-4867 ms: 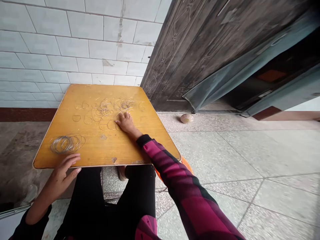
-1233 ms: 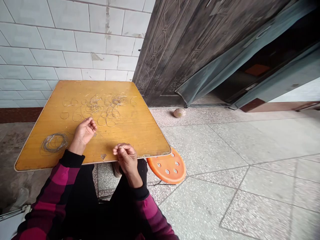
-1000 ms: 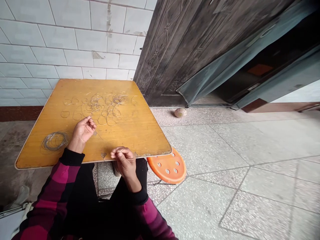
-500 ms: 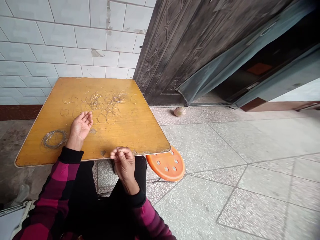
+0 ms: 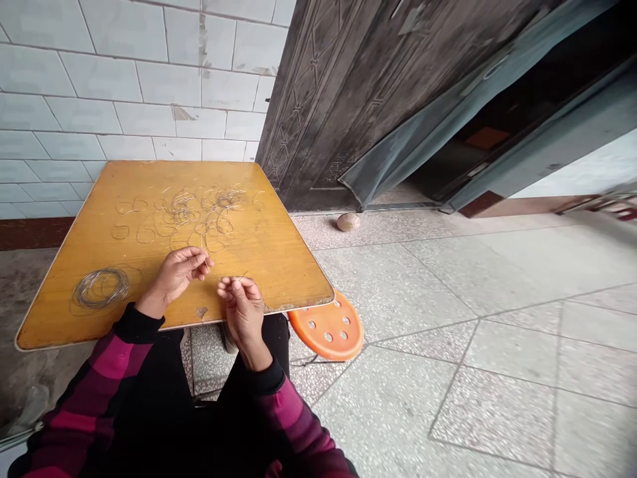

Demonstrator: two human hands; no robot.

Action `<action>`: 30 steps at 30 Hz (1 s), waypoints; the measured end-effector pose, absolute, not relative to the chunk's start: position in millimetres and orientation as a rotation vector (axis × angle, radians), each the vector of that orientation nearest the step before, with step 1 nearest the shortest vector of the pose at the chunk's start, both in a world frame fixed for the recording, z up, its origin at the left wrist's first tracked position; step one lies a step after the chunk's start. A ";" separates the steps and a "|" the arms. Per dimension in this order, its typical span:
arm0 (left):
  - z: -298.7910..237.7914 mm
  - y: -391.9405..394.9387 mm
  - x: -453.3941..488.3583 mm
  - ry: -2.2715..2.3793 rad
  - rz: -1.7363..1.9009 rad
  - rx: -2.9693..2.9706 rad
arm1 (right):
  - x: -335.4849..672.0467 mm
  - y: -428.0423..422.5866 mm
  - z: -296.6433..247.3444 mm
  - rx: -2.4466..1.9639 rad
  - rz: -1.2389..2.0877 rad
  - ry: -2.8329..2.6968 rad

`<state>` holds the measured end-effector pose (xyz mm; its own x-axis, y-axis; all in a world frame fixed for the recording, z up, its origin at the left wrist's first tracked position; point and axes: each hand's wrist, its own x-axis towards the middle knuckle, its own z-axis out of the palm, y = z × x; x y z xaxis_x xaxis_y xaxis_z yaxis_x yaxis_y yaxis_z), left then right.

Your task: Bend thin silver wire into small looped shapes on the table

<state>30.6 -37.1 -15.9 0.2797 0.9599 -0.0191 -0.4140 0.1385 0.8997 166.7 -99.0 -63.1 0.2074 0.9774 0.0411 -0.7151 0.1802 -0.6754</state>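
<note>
Delicately, left hand (image 5: 175,273) and right hand (image 5: 241,307) closed, pinching thin wire (image 5: 203,247) over scuffed yellow tabletop (image 5: 279,279)

Pink-and-black checked sleeves (image 5: 107,372), black trousers (image 5: 164,398).

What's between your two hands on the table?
In the head view, a small chipped spot on the wooden tabletop sits between the left hand and right hand.
</note>
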 end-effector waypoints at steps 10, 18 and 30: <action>-16.0 -38.9 35.0 0.757 1.179 0.998 | 195.6 -67.9 -53.8 -0.882 1.132 -0.990; -15.1 -37.9 34.3 0.751 1.167 0.949 | 204.8 -53.2 -27.6 -1.133 0.452 -1.809; -26.0 -32.9 25.1 0.610 1.036 0.967 | 200.6 -52.1 -17.3 -1.272 0.155 -2.102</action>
